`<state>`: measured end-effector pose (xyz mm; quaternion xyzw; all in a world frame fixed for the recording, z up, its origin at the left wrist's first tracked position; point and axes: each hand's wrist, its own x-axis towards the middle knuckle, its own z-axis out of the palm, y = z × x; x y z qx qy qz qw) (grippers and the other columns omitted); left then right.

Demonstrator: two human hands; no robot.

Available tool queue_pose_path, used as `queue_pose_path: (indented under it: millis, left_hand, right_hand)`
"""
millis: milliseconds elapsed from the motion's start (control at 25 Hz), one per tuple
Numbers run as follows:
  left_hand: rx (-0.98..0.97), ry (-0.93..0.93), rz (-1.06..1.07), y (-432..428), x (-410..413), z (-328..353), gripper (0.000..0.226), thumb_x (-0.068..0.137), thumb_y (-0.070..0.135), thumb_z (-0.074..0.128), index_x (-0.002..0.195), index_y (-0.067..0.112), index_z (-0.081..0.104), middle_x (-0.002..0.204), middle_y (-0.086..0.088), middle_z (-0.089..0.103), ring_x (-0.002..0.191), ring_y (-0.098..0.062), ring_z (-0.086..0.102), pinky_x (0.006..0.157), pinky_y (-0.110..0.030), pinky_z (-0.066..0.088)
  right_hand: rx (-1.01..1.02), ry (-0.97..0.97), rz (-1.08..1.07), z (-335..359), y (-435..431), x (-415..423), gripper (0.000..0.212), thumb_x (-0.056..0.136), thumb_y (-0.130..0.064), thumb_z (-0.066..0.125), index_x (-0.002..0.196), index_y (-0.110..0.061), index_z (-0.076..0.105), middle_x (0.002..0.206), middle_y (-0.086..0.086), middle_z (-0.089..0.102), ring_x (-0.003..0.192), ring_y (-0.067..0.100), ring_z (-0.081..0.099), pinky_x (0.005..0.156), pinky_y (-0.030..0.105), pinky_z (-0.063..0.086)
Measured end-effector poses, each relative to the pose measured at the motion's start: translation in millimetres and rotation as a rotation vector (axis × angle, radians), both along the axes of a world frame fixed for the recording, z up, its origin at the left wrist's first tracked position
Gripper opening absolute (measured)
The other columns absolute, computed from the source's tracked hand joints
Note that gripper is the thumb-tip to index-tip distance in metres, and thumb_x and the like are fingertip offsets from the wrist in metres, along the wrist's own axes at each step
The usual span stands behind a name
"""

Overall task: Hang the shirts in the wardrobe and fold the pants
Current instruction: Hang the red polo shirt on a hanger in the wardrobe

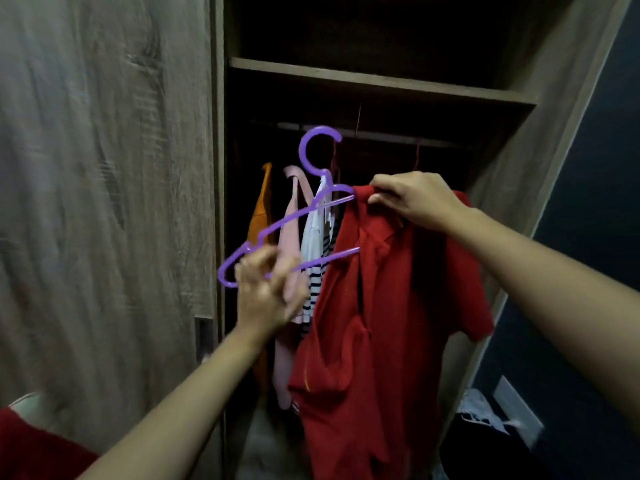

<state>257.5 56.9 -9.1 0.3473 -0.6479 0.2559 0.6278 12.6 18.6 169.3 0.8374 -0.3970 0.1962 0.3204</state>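
Note:
A red polo shirt (388, 306) hangs in front of the open wardrobe, half on a purple plastic hanger (277, 226). The hanger's right arm is inside the shirt; its left arm and hook stick out bare, tilted down to the left. My right hand (412, 199) pinches the shirt's collar at the top. My left hand (266, 289), blurred, has its fingers curled round the hanger's lower bar near the left end. Behind, an orange shirt (259, 209), a pink shirt (291, 237) and a white striped shirt (317, 244) hang from the rail (381, 135).
A shelf (381, 81) spans the wardrobe above the rail. The wood-grain wardrobe door (104, 202) stands at left, the wardrobe's side panel and a dark wall at right. Red cloth (31, 448) lies at bottom left; dark and white clothes (485, 431) sit at bottom right.

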Motion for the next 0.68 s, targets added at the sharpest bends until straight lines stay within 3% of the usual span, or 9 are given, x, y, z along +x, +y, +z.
queue_pose_path:
  millis: [80,160,240,320,400,480,560,680]
  left_hand:
    - [0.075,-0.112,-0.032,16.8,-27.5,-42.2,0.026,0.088,0.043,0.05,0.109,0.03,0.055,0.114,-0.008,0.039,0.1,-0.024,0.043,0.082,-0.036,0.04]
    - [0.407,-0.101,0.042,21.0,-52.9,-73.1,0.028,0.083,0.047,0.05,0.109,0.04,0.057,0.126,-0.008,0.038,0.106,-0.025,0.04,0.088,-0.039,0.04]
    - [0.834,0.033,0.11,10.4,-61.6,-78.5,0.037,0.08,0.043,0.054,0.117,0.04,0.056,0.137,-0.011,0.033,0.118,-0.03,0.037,0.092,-0.045,0.04]
    - [1.128,0.051,-0.124,-4.9,-50.4,-77.5,0.061,0.074,0.032,0.062,0.133,0.031,0.045,0.139,-0.012,0.037,0.122,-0.027,0.044,0.097,-0.03,0.04]
    - [1.261,-0.006,-0.538,-17.3,-32.2,-73.0,0.084,0.059,0.029,0.067,0.137,0.025,0.034,0.134,-0.007,0.047,0.107,-0.004,0.055,0.086,-0.006,0.039]
    - [1.373,0.0,-0.724,-23.5,-11.3,-59.8,0.09,0.045,0.031,0.07,0.129,0.027,0.037,0.127,-0.002,0.051,0.095,0.001,0.056,0.079,-0.002,0.041]
    - [1.432,0.002,-0.716,-27.9,6.2,-39.7,0.078,0.046,0.021,0.071,0.119,0.025,0.044,0.116,-0.002,0.054,0.086,-0.007,0.053,0.07,-0.003,0.043]
    - [1.665,-0.2,-0.495,-38.1,22.7,-4.1,0.061,0.076,-0.007,0.063,0.127,0.018,0.042,0.11,-0.006,0.052,0.058,-0.005,0.052,0.047,-0.009,0.039]
  right_hand:
    - [0.013,-0.057,0.014,-0.8,2.6,-4.5,0.057,0.084,-0.065,0.027,0.105,-0.02,0.056,0.101,0.005,0.068,0.097,0.029,0.065,0.062,0.035,0.043]
    - [0.0,-0.054,0.016,-0.4,4.9,-7.7,0.063,0.08,-0.067,0.021,0.105,-0.022,0.056,0.1,0.003,0.069,0.096,0.027,0.065,0.063,0.034,0.043]
    - [-0.017,-0.045,0.008,1.1,8.4,-14.3,0.065,0.078,-0.067,0.018,0.106,-0.022,0.057,0.101,0.003,0.069,0.097,0.027,0.064,0.062,0.033,0.041]
    - [-0.032,-0.069,0.005,2.1,11.9,-27.2,0.064,0.079,-0.066,0.02,0.106,-0.021,0.057,0.102,0.003,0.069,0.096,0.027,0.065,0.062,0.033,0.04]
    - [-0.015,-0.066,0.0,-1.9,14.7,-45.4,0.062,0.081,-0.066,0.022,0.107,-0.022,0.057,0.103,0.003,0.069,0.096,0.027,0.065,0.062,0.033,0.042]
    - [0.012,-0.022,0.007,-14.5,16.1,-65.2,0.056,0.083,-0.064,0.025,0.105,-0.024,0.057,0.1,0.003,0.069,0.093,0.025,0.066,0.06,0.03,0.039]
    - [0.023,0.026,0.004,-31.6,18.5,-82.7,0.053,0.084,-0.06,0.028,0.101,-0.022,0.059,0.095,0.002,0.07,0.088,0.024,0.068,0.057,0.028,0.039]
    - [0.046,0.026,-0.009,-60.4,22.9,-94.9,0.058,0.085,-0.062,0.028,0.097,-0.018,0.064,0.09,0.0,0.071,0.081,0.02,0.07,0.052,0.027,0.045]
